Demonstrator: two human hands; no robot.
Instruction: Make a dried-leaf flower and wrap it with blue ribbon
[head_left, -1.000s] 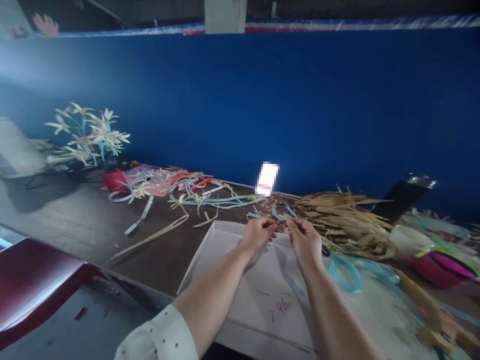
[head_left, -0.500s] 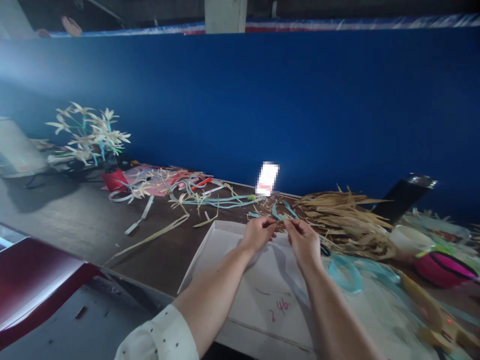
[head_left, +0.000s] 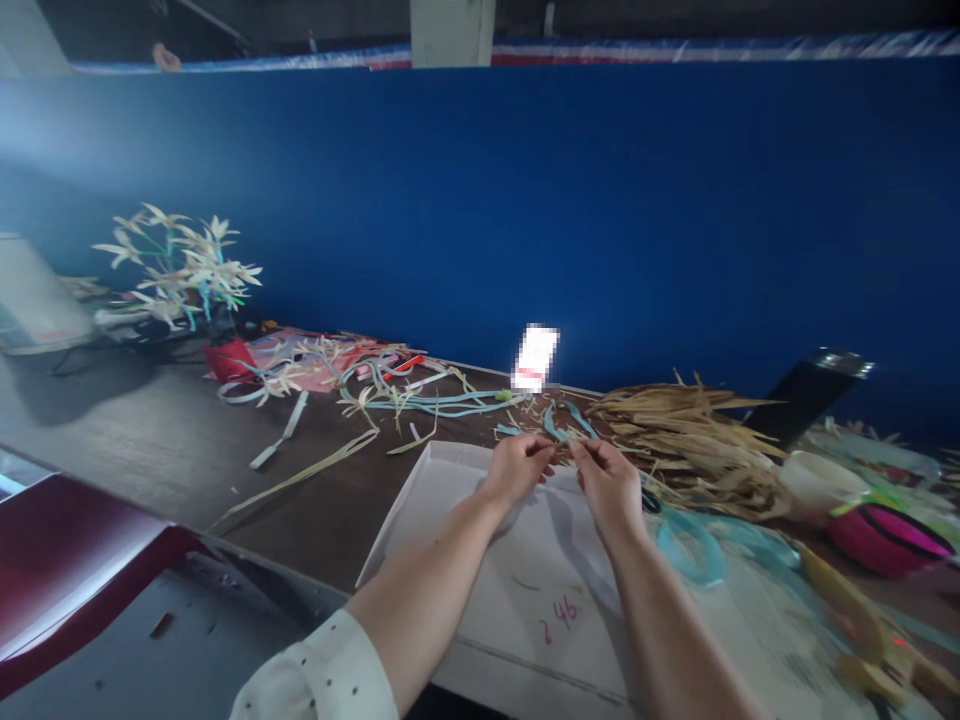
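Note:
Over the far edge of a white cardboard box lid (head_left: pixel 487 590), my left hand (head_left: pixel 521 468) and my right hand (head_left: pixel 606 482) are close together, each with thumb and fingers pinched. What lies between the fingertips is too small to name; it may be a thin strip. Just beyond them on the brown table are pale blue ribbon pieces (head_left: pixel 576 420) and small straw-coloured scraps. A heap of dried husk leaves (head_left: pixel 690 430) lies right of my right hand, and the black handle of a tool (head_left: pixel 649 497) shows beside its wrist.
Blue tape coils (head_left: pixel 694 548), a yellow glue gun (head_left: pixel 855 610), a pink bowl-like item (head_left: pixel 889 540) and a leaning black flask (head_left: pixel 810 395) crowd the right. Leftward lie blue cords (head_left: pixel 450 402), husk strips (head_left: pixel 300 480) and a husk-flower plant (head_left: pixel 187 265) in a red pot. A blue partition (head_left: pixel 525 200) stands behind.
My hands stay almost in place, with only a slight shift at the right fingertips. Beyond the partition at upper left, another person's hand has moved right and slightly down.

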